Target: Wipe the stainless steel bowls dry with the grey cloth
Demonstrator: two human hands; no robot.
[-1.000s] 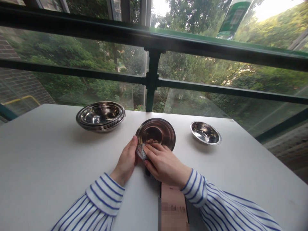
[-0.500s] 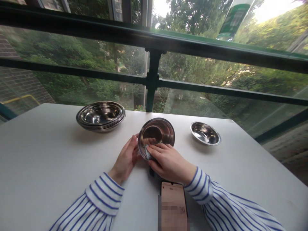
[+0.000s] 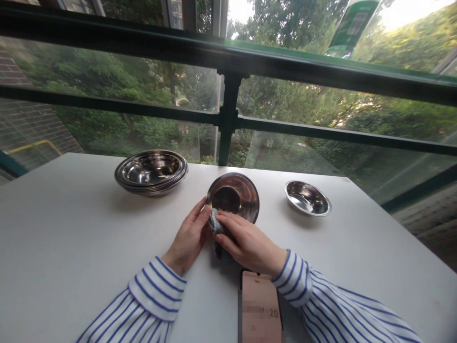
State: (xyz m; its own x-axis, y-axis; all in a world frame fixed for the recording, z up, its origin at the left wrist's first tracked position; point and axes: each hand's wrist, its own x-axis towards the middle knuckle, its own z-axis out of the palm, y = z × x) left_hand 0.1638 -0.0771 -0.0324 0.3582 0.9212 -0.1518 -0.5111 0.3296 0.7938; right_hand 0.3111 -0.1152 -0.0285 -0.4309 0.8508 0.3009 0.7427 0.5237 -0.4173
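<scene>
A shiny metal bowl (image 3: 246, 197) is tilted toward me over the middle of the table. My left hand (image 3: 189, 233) grips its left rim, thumb on the near side and fingers behind. A dark checked cloth (image 3: 222, 250) is bunched under my right hand (image 3: 246, 240), which presses it over the bowl's near-left rim. Part of the cloth hangs below the rim toward the table. The near edge of the bowl is hidden by my right fingers.
A stack of several metal bowls (image 3: 152, 172) stands at the back left of the white table (image 3: 71, 247). One smaller metal bowl (image 3: 307, 198) sits at the right. A phone (image 3: 260, 305) lies at the near edge. Behind the table runs a green railing (image 3: 228, 119) with a bottle (image 3: 352, 28) on it.
My right hand and the cloth have shifted from inside the bowl to its near-left rim, and more of the cloth shows. The bowl stays in my left hand.
</scene>
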